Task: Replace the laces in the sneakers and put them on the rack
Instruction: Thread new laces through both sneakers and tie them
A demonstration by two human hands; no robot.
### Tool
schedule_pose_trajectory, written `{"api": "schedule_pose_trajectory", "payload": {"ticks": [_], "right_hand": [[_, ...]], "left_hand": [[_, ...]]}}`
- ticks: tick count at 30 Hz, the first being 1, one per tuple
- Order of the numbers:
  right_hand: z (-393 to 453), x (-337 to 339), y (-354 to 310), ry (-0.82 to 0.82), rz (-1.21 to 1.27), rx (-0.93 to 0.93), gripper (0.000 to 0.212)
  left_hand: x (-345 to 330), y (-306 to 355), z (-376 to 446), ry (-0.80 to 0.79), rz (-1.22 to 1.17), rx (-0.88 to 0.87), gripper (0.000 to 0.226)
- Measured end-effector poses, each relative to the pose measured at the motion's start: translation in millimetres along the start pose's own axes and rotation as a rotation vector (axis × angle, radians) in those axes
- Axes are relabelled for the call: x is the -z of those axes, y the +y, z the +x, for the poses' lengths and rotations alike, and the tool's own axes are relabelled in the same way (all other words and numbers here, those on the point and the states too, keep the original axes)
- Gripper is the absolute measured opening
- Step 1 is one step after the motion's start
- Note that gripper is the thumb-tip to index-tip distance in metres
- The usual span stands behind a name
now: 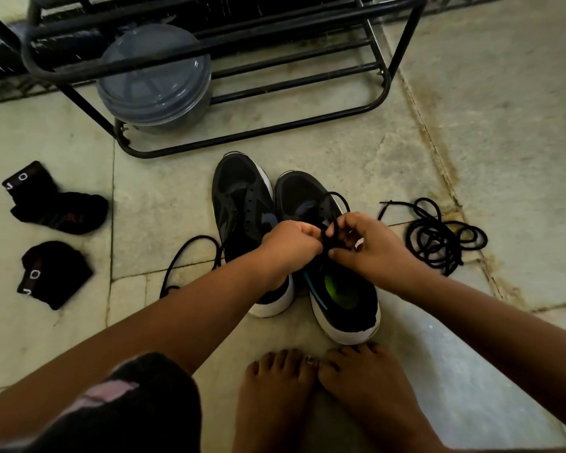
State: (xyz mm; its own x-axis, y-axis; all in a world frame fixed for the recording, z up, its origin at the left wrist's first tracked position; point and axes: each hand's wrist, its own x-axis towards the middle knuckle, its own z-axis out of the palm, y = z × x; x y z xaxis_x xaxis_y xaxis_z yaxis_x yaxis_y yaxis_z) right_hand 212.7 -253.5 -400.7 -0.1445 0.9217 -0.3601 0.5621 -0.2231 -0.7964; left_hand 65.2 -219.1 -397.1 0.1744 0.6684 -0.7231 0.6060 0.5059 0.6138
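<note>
I crouch on the floor (504, 109) with two black sneakers side by side in front of my bare feet (324, 387). My left hand (290, 241) and right hand (370, 243) meet over the right sneaker (340, 289), and the fingers (335, 228) of both are curled around a black lace (332, 238) that rises from its eyelets; a loop of it arcs just beyond my right fingers. The left sneaker (239, 204) sits just left of my left fingers, its eyelets bare, with a loose lace (183, 256) trailing onto the floor on its left. Well to the right of my right fingers lies a coiled lace (438, 240). Far to the left of my fingers lie two black socks (56, 204). Beyond my fingers stands the black rack (386, 80), with a grey lidded tub (154, 80) on the floor under its bars.
</note>
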Motion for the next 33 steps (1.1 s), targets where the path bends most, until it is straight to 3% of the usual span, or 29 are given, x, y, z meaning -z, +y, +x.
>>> {"api": "schedule_pose_trajectory", "payload": {"ticks": [3, 5, 14, 17, 19, 22, 24, 26, 28, 30, 31, 33], "right_hand": [[-8.2, -9.4, 10.1, 0.081, -0.098, 0.128, 0.028], [-11.4, -16.5, 16.6, 0.146, -0.137, 0.181, 0.029], [-9.9, -21.7, 21.7, 0.193, -0.18, 0.163, 0.029], [-10.8, -21.4, 22.7, 0.2, -0.184, 0.159, 0.03], [-11.2, -20.0, 23.8, 0.207, -0.174, 0.148, 0.031], [-10.3, -20.3, 24.6, 0.21, -0.165, 0.148, 0.032], [-10.1, -21.4, 24.9, 0.211, -0.154, 0.149, 0.032], [-10.5, -21.3, 25.0, 0.208, -0.149, 0.152, 0.031], [-10.6, -20.6, 24.6, 0.21, -0.151, 0.156, 0.031], [-10.4, -20.0, 24.1, 0.211, -0.158, 0.158, 0.031], [-10.4, -19.9, 24.1, 0.21, -0.162, 0.157, 0.031], [-10.0, -20.0, 23.9, 0.21, -0.168, 0.155, 0.031]], "left_hand": [[-3.9, -5.1, 0.5, 0.035, 0.081, -0.044, 0.006], [-5.6, -7.3, -0.4, 0.062, 0.126, -0.059, 0.009], [-4.5, -15.9, -7.9, 0.128, 0.288, -0.214, 0.011], [9.7, -3.3, -17.2, -0.027, 0.049, -0.175, 0.007], [19.1, 2.2, -30.9, -0.121, 0.017, -0.175, 0.008], [44.2, 14.5, -43.2, -0.102, -0.217, -0.232, 0.015], [57.5, 25.4, -54.3, -0.202, -0.426, -0.34, 0.018], [60.2, 17.7, -47.2, -0.139, -0.525, -0.387, 0.022], [31.5, -59.7, -56.9, -0.05, -0.362, -0.115, 0.024], [-33.6, -155.5, -49.1, 0.212, -0.017, -0.1, 0.022], [-55.9, -183.5, -46.9, 0.226, 0.073, -0.116, 0.022], [-48.2, -174.4, -42.3, 0.123, 0.169, -0.118, 0.025]]}}
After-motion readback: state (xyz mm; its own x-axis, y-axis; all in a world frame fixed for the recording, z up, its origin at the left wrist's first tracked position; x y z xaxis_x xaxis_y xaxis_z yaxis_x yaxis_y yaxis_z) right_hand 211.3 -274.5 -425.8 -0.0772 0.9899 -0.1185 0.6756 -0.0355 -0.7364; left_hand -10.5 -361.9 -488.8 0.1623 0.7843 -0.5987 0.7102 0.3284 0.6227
